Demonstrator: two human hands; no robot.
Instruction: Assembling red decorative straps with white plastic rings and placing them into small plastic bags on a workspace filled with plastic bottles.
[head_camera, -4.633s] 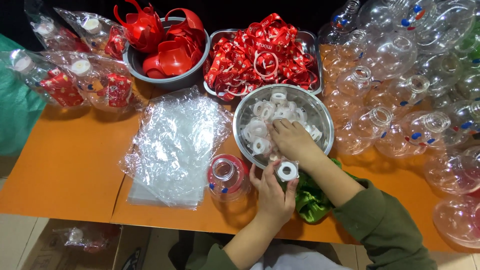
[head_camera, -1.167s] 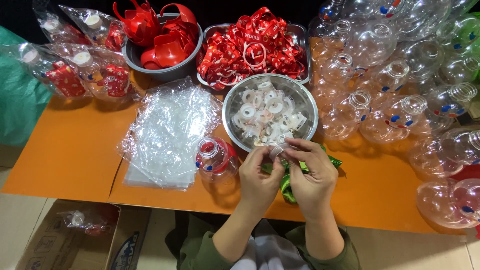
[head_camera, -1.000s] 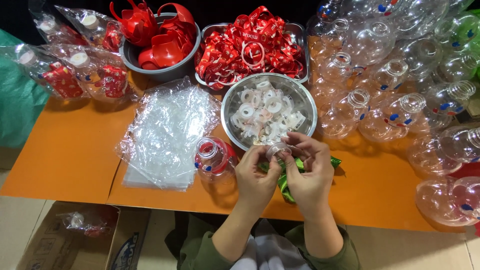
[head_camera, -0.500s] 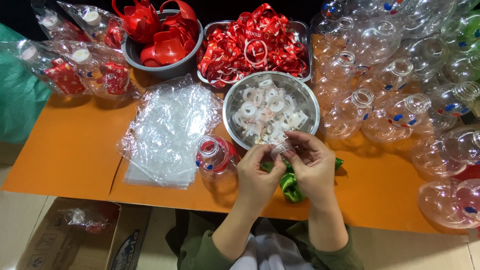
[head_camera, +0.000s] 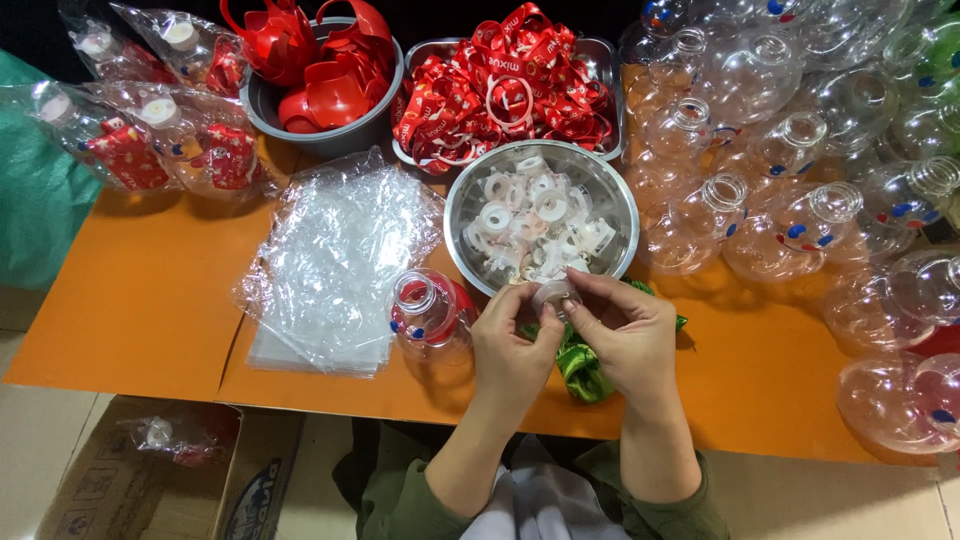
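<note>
Orange table (head_camera: 140, 300), two boards butted edge to edge, seam running front to back. Pale tiled floor (head_camera: 30, 460) below its front edge. Open cardboard box (head_camera: 110, 480) on the floor at lower left. Green sheet (head_camera: 35, 200) at the far left. Dark background beyond. Even light from overhead.

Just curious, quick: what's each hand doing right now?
Left hand: fingers pinched on the white cap.
Right hand: fingertips pinched on the same cap, near the steel bowl.
</note>
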